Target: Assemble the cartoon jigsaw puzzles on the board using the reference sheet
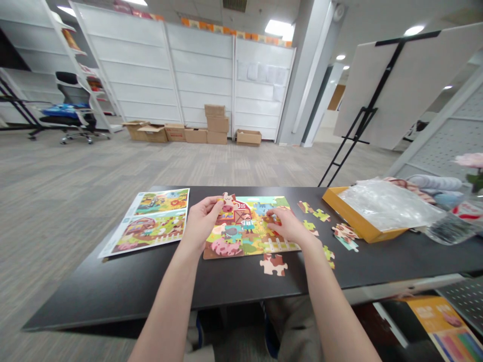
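A cow-face puzzle piece is pinched between the thumb and fingers of my left hand, raised over the upper left of the jigsaw puzzle. The puzzle shows a farm scene with a barn, a farmer, a pig and a fence. My right hand rests over the puzzle's right side, thumb and forefinger apart, covering part of the picture. A loose brown-and-white puzzle piece lies just below the puzzle's front edge.
More loose puzzle pieces lie right of the puzzle. A printed reference sheet sits at left on the black table. At right are a yellow box holding clear plastic wrap and a transparent bag.
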`<state>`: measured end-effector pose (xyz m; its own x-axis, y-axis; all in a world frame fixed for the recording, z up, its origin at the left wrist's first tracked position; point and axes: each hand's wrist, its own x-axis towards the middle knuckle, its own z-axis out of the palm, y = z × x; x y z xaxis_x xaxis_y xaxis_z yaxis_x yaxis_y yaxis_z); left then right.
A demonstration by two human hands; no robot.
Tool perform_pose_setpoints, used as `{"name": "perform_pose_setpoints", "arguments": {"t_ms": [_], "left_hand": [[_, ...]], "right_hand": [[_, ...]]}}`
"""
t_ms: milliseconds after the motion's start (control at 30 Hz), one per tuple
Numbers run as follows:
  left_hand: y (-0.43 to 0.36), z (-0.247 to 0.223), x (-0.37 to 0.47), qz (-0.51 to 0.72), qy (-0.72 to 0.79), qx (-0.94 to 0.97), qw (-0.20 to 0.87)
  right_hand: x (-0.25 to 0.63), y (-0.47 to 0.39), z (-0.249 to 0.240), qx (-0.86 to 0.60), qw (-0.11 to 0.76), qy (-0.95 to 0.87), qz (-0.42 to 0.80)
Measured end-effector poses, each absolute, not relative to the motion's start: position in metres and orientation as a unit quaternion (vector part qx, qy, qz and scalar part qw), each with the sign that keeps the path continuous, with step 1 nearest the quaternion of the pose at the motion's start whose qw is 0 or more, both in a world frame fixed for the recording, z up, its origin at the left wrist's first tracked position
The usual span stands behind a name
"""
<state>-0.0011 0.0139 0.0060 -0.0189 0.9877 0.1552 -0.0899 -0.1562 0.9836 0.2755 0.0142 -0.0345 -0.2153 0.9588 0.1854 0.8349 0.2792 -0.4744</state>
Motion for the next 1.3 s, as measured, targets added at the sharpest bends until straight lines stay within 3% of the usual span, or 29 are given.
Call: {"name": "perform_pose_setpoints", "arguments": {"t_ms": [267, 800, 1100, 1200, 1300], "left_hand": [[0.018, 0.0, 0.009, 0.571, 0.417, 0.493, 0.508], [0.019, -0.005, 0.013, 0.532, 0.456, 0.557, 0.446], [0.022, -0.006, 0.001, 0.541, 0.452, 0.554, 0.443], [0.024, -0.008, -0.01, 0.535, 0.488, 0.574, 0.382], [0.023, -0.01, -0.026, 0.475, 0.574, 0.629, 0.222]], "right_hand": [[0.277, 0.013, -0.035, -0.568, 0.233, -0.773, 0.16], [0.262, 0.006, -0.022, -0.553, 0.263, -0.769, 0.184], [0.266, 0.009, -0.024, -0.543, 0.338, -0.733, 0.234], [0.261, 0.008, -0.016, -0.537, 0.378, -0.707, 0.263], [0.247, 0.005, -0.008, -0.528, 0.401, -0.687, 0.298]]}}
